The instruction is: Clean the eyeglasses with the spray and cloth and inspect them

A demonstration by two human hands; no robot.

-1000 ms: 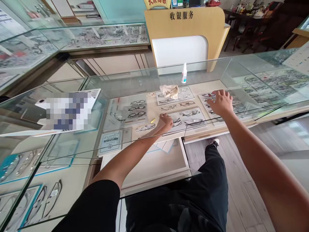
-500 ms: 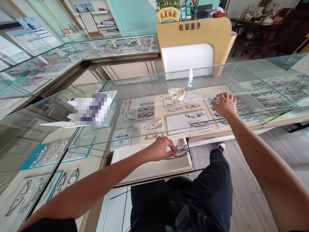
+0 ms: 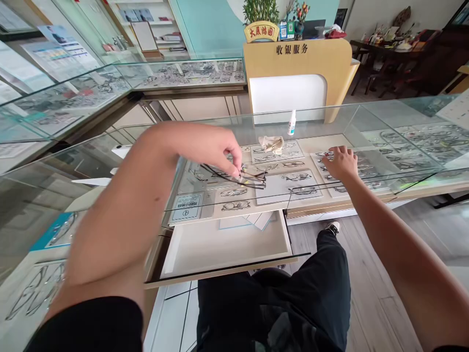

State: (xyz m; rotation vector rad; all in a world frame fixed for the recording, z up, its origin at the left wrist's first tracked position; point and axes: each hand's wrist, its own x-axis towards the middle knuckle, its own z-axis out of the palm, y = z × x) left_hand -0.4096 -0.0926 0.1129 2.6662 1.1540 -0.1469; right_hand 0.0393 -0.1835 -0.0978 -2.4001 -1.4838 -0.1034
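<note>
My left hand pinches a pair of eyeglasses with thin dark temples, held above the glass counter top. Below it, an open drawer juts out toward me, with some white cards at its back. My right hand rests with fingers spread on the glass, over a tray of spectacles. Under the glass between my hands, several more frames lie on white boards, among them a round-lensed pair.
A white spray bottle and a crumpled beige cloth stand on the glass. Beyond is a wooden cashier desk with a plant. More glass display cases run along the left and back. My legs are close against the drawer front.
My left hand has lifted the eyeglasses up out of the drawer to above the counter glass. My right hand stays about where it was on the glass.
</note>
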